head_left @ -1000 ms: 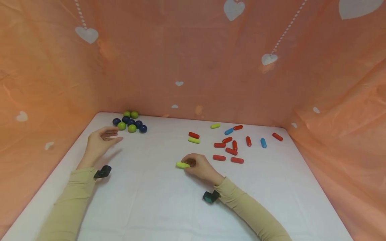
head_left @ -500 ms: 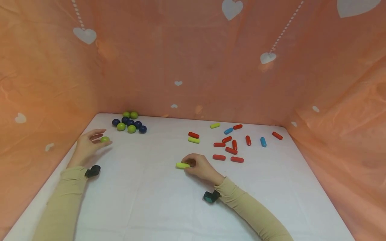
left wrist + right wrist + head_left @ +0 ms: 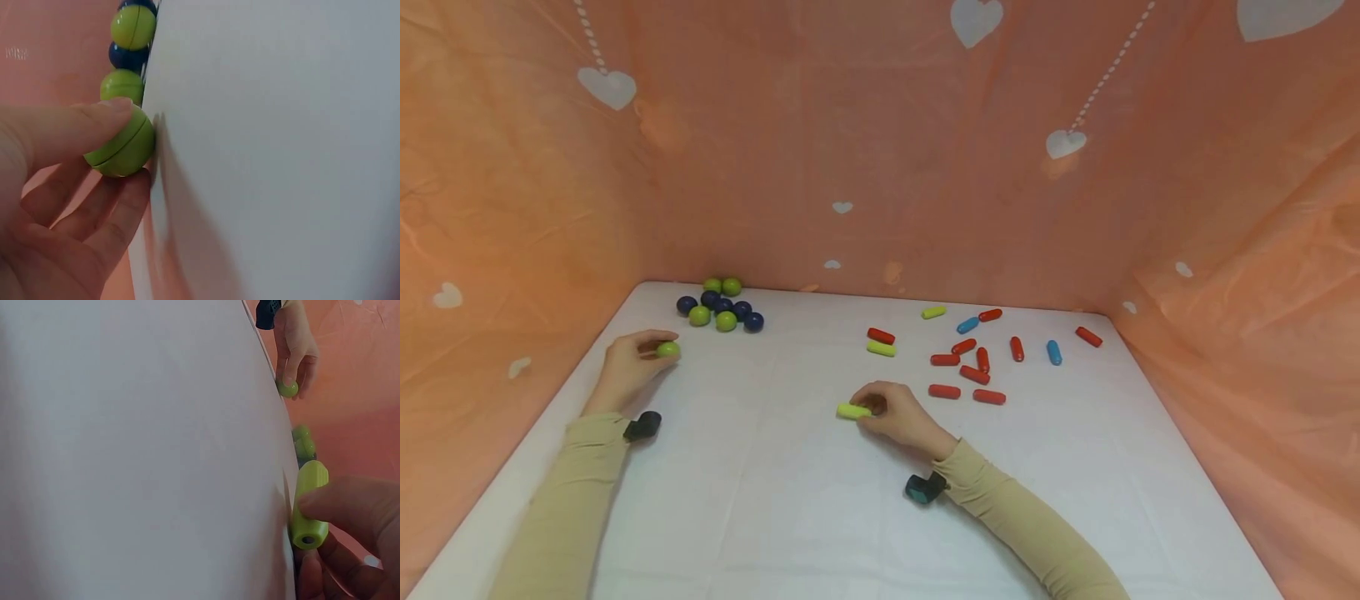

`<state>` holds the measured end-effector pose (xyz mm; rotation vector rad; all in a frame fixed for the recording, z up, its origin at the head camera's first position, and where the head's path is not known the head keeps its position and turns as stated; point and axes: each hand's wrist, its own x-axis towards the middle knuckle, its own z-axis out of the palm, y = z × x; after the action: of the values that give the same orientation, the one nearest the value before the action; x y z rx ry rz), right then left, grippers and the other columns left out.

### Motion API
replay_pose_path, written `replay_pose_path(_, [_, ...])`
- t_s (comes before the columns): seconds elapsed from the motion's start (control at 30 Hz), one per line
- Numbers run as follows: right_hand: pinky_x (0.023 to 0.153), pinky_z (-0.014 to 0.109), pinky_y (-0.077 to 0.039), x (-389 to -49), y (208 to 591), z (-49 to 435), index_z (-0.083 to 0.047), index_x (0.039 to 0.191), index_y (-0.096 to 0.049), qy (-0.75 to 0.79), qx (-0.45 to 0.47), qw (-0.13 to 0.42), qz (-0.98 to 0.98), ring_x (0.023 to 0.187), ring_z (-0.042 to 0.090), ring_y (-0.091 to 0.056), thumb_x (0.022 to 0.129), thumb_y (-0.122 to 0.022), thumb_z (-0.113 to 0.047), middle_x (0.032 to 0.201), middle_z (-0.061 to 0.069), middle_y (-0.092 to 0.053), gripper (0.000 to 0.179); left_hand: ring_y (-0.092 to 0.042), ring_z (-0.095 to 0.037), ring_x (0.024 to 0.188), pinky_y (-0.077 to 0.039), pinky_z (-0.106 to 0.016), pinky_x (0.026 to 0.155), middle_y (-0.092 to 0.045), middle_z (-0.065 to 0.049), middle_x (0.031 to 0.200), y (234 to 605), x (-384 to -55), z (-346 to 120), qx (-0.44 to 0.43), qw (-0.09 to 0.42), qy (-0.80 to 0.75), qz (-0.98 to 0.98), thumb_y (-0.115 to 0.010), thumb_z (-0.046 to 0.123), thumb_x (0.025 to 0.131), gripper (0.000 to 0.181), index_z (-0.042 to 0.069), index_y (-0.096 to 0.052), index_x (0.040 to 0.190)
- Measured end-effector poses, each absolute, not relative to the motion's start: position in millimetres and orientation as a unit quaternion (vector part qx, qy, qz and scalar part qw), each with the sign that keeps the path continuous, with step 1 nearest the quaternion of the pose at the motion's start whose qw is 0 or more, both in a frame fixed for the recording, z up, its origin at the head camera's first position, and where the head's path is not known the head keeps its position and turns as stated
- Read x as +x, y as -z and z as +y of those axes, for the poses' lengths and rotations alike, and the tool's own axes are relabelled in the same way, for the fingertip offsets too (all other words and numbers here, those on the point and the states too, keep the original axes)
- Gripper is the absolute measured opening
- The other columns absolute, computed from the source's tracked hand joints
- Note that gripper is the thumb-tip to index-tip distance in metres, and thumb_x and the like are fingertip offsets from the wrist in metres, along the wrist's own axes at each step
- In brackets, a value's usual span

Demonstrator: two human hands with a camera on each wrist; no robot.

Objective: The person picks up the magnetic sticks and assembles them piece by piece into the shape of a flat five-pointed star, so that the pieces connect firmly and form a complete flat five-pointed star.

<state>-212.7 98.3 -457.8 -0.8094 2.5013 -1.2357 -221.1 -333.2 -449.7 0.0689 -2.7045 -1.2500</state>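
Note:
A green ball (image 3: 667,349) with a seam round it is pinched between the thumb and fingers of my left hand (image 3: 627,364), at or just above the tabletop. Thumb and fingertips on the ball (image 3: 128,147) show closely in the left wrist view. Right of the middle, my right hand (image 3: 901,414) grips a short yellow-green cylinder (image 3: 853,412) by one end. In the right wrist view a small dark hole marks the end of this cylinder (image 3: 310,509). Behind the left hand lies a cluster of green balls (image 3: 726,321) and dark blue balls (image 3: 753,322).
Several red cylinders (image 3: 944,392) lie scattered on the white tabletop (image 3: 790,517) beyond the right hand. Among them are blue ones (image 3: 1055,352) and yellow-green ones (image 3: 882,348). An orange cloth (image 3: 887,150) with white hearts encloses the table's back and sides.
My left hand has drawn back from the ball cluster toward the left and front, then shifted slightly right. The green ball has come into sight in its fingers. The right hand stays put.

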Motion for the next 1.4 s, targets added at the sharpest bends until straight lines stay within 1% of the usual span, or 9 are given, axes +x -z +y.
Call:
replay_pose_path(0.1, [0.085, 0.021, -0.052, -213, 458, 99, -0.006, 0.118, -0.07, 0.426, -0.275, 0.121, 0.853, 0.095, 0.015, -0.059, 0.089, -0.074, -0.006, 0.113, 0.007, -0.071, 0.029, -0.059, -0.042, 0.118, -0.049, -0.01, 0.082, -0.061, -0.03, 0.13, 446, -221, -322, 0.02, 0.069, 0.426, -0.902, -0.067, 0.002, 0.093, 0.041, -0.007, -0.06, 0.133])
replay_pose_path(0.27, [0.085, 0.019, -0.051, -215, 461, 99, -0.007, 0.119, -0.07, 0.429, -0.268, 0.123, 0.854, 0.095, 0.014, -0.059, 0.089, -0.074, -0.006, 0.113, 0.006, -0.071, 0.03, -0.059, -0.038, 0.123, -0.053, -0.016, 0.09, -0.06, -0.025, 0.134, 440, -219, -291, 0.01, 0.032, 0.459, -0.888, -0.067, 0.01, 0.096, 0.044, -0.002, -0.057, 0.137])
replay_pose_path(0.43, [0.084, 0.019, -0.051, -216, 463, 99, -0.007, 0.119, -0.07, 0.432, -0.267, 0.121, 0.853, 0.094, 0.013, -0.059, 0.09, -0.074, -0.006, 0.113, 0.006, -0.071, 0.03, -0.063, -0.015, 0.115, -0.049, -0.007, 0.089, -0.061, -0.022, 0.137, 441, -220, -258, -0.027, -0.015, 0.519, -0.854, -0.069, 0.014, 0.097, 0.046, 0.0, -0.056, 0.139])
replay_pose_path(0.5, [0.084, 0.019, -0.051, -216, 463, 98, -0.007, 0.12, -0.07, 0.435, -0.267, 0.123, 0.851, 0.094, 0.013, -0.058, 0.09, -0.073, -0.006, 0.114, 0.006, -0.071, 0.03, -0.063, -0.006, 0.11, -0.05, -0.009, 0.09, -0.061, -0.022, 0.137, 441, -221, -246, -0.036, -0.036, 0.545, -0.837, -0.069, 0.013, 0.096, 0.048, -0.001, -0.056, 0.14])
replay_pose_path(0.57, [0.084, 0.019, -0.051, -216, 464, 99, -0.007, 0.12, -0.07, 0.437, -0.269, 0.123, 0.849, 0.095, 0.013, -0.058, 0.09, -0.073, -0.006, 0.114, 0.006, -0.071, 0.03, -0.063, -0.003, 0.108, -0.051, -0.012, 0.092, -0.062, -0.021, 0.137, 442, -221, -235, -0.044, -0.051, 0.56, -0.826, -0.07, 0.012, 0.095, 0.048, 0.0, -0.056, 0.139])
replay_pose_path(0.73, [0.082, 0.019, -0.051, -217, 463, 100, -0.006, 0.119, -0.069, 0.443, -0.263, 0.12, 0.849, 0.093, 0.014, -0.058, 0.089, -0.073, -0.005, 0.112, 0.007, -0.07, 0.03, -0.065, -0.015, 0.116, -0.052, -0.024, 0.101, -0.064, -0.016, 0.135, 445, -222, -208, -0.047, -0.092, 0.585, -0.805, -0.071, 0.013, 0.094, 0.048, 0.003, -0.057, 0.139])
replay_pose_path(0.9, [0.082, 0.019, -0.05, -217, 463, 99, -0.007, 0.12, -0.069, 0.444, -0.259, 0.119, 0.849, 0.093, 0.014, -0.058, 0.09, -0.073, -0.005, 0.112, 0.007, -0.07, 0.03, -0.065, -0.018, 0.117, -0.051, -0.032, 0.105, -0.065, -0.012, 0.134, 454, -218, -185, -0.059, -0.126, 0.594, -0.792, -0.073, 0.017, 0.094, 0.046, 0.006, -0.061, 0.136])
replay_pose_path(1.17, [0.081, 0.019, -0.051, -217, 464, 99, -0.006, 0.118, -0.07, 0.442, -0.264, 0.11, 0.85, 0.091, 0.013, -0.058, 0.089, -0.074, -0.005, 0.109, 0.007, -0.07, 0.029, -0.065, -0.022, 0.117, -0.05, -0.044, 0.109, -0.068, -0.008, 0.13, 463, -210, -160, -0.097, -0.13, 0.564, -0.81, -0.075, 0.023, 0.092, 0.039, 0.012, -0.067, 0.129])
replay_pose_path(1.4, [0.08, 0.019, -0.051, -217, 463, 98, -0.006, 0.117, -0.07, 0.444, -0.259, 0.115, 0.85, 0.089, 0.013, -0.058, 0.089, -0.074, -0.005, 0.106, 0.007, -0.07, 0.028, -0.067, -0.023, 0.113, -0.051, -0.046, 0.107, -0.069, -0.011, 0.128, 465, -208, -151, -0.12, -0.116, 0.557, -0.813, -0.075, 0.022, 0.092, 0.037, 0.009, -0.068, 0.126])
